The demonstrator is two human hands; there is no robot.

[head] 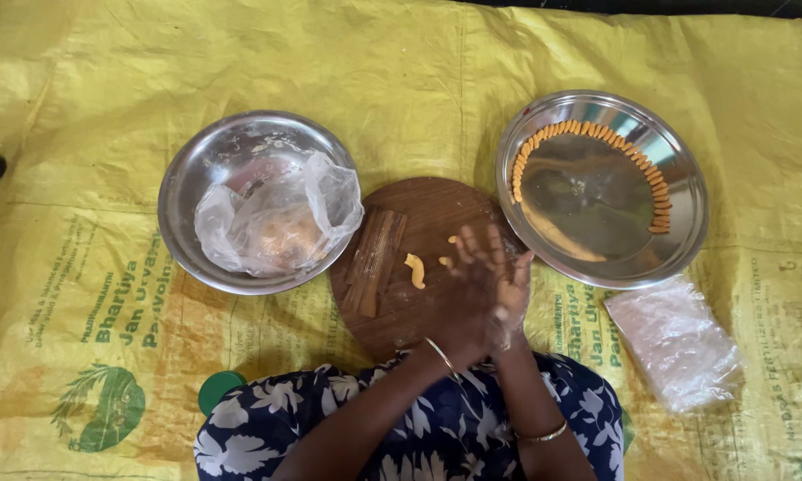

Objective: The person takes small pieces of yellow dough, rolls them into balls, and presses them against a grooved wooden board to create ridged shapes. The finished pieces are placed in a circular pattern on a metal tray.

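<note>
My left hand (468, 287) and my right hand (511, 294) are pressed together palm to palm over the right side of a round wooden board (399, 312). Whatever lies between the palms is hidden. On the board lie a curled piece of orange dough (414, 270), two small orange bits (446, 261) near my fingertips, and a ridged wooden block (373, 261) on the left side.
A steel bowl (207, 156) at the left holds a clear plastic bag with orange dough (276, 223). A steel plate (677, 245) at the right carries an arc of several shaped orange pieces (628, 148). A folded clear plastic sheet (675, 343) lies on the yellow woven mat (80, 116).
</note>
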